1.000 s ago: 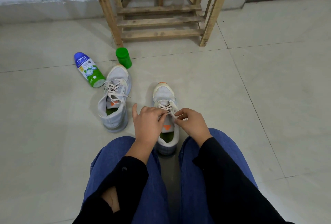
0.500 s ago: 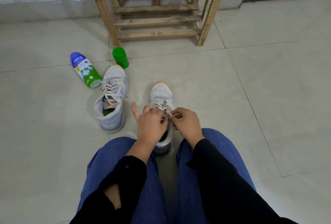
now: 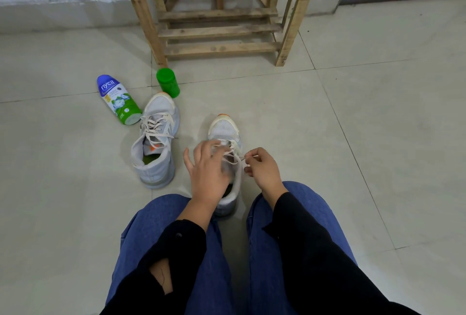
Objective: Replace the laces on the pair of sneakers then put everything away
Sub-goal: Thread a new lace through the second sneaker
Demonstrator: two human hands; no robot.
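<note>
Two grey-white sneakers with orange toe tips stand on the tiled floor. The right sneaker [image 3: 225,127] sits between my knees, toe pointing away. My left hand [image 3: 208,172] hovers over its laced part with fingers spread and blurred by motion, covering much of the tongue. My right hand [image 3: 262,167] pinches a cream lace [image 3: 233,154] at the shoe's right side, the lace end sticking out past my fingers. The left sneaker [image 3: 156,140] stands apart at the left, laced loosely with cream laces.
A wooden slatted rack [image 3: 216,30] stands ahead against the wall, a black box on an upper shelf. A blue-and-green powder bottle [image 3: 118,99] lies on the floor left of the left sneaker, and a green cap [image 3: 167,83] stands behind it.
My left hand has let go of the lace and opened, fingers spreading over the shoe. My right hand has drawn the lace out to the right.
</note>
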